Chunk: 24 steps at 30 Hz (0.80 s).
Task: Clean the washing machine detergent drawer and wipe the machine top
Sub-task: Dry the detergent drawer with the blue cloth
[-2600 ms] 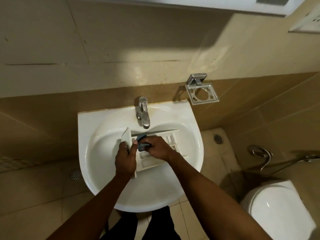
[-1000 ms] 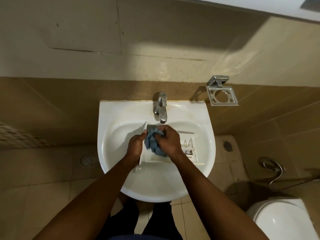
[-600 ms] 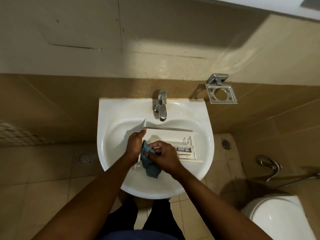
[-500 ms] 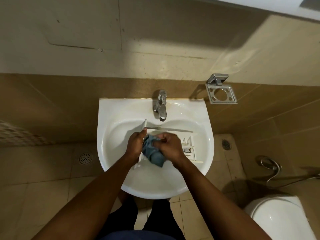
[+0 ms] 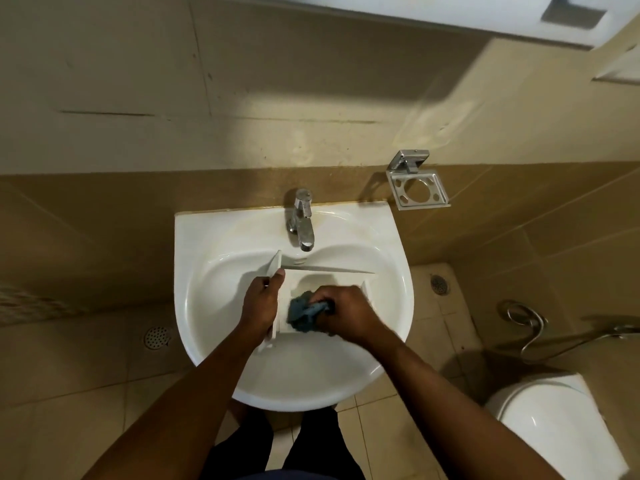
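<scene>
The white detergent drawer lies in the basin of the white sink, its front panel pointing left. My left hand grips that front panel, thumb along its upper edge. My right hand holds a bunched blue-grey cloth and presses it into the drawer's near compartment. The drawer's right end is partly hidden by my right hand. The washing machine is out of view.
A chrome tap stands at the sink's back, no water visible. A metal holder hangs on the wall to the right. A toilet and a chrome spray hose are at right. Floor drains sit on both sides.
My right hand has rubbed the cloth back and forth inside the drawer, now nearer the front edge. My left hand kept its grip on the front panel. The view shifted slightly.
</scene>
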Available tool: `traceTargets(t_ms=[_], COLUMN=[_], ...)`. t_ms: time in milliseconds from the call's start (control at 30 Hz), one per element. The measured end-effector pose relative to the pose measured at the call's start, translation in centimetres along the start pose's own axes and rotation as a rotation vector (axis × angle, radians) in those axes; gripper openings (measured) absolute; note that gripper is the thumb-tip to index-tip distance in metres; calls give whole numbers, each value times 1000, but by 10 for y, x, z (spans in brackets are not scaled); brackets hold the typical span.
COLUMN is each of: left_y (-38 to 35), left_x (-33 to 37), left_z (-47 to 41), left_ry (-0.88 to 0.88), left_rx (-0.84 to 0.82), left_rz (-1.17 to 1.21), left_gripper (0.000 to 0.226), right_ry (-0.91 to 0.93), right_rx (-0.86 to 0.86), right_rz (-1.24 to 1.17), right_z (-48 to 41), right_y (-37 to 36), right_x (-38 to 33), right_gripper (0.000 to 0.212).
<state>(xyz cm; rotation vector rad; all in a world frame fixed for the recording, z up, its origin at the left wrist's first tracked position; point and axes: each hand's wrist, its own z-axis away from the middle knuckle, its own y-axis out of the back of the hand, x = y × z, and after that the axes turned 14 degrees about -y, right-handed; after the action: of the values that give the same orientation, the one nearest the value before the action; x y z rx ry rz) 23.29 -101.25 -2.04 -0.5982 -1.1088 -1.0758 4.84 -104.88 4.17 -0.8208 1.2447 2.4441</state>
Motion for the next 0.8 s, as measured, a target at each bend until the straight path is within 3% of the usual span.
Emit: traceTargets(t_ms=[100, 200, 300, 367, 467, 600, 700, 800], left_y=[1, -1, 0, 0, -1, -2, 0, -1], left_x=[-2, -4, -2, -3, -2, 0, 0, -1], left_z=[-1, -3, -3, -3, -2, -1, 0, -1], left_ry=[-8, -11, -37, -47, -31, -41, -51, -72], left_rx=[23, 46, 45, 46, 68, 57, 72, 54], left_rz=[-38, -78, -110, -107, -108, -128, -134, -140], left_gripper=[45, 51, 54, 54, 49, 48, 49, 51], right_ry=[-114, -53, 106, 107, -29, -311, -194, -18], right_rx=[258, 405, 241, 173, 172, 170, 238, 116], right_rz=[80, -5, 3, 47, 142, 345, 208, 50], right_z=[-23, -40, -47, -52, -57, -64, -66, -65], right_y=[21, 11, -24, -35, -21, -2, -9, -26], right_x=[5, -12, -20, -6, 16, 13, -17, -24], right_gripper=[21, 22, 21, 26, 32, 21, 21, 22])
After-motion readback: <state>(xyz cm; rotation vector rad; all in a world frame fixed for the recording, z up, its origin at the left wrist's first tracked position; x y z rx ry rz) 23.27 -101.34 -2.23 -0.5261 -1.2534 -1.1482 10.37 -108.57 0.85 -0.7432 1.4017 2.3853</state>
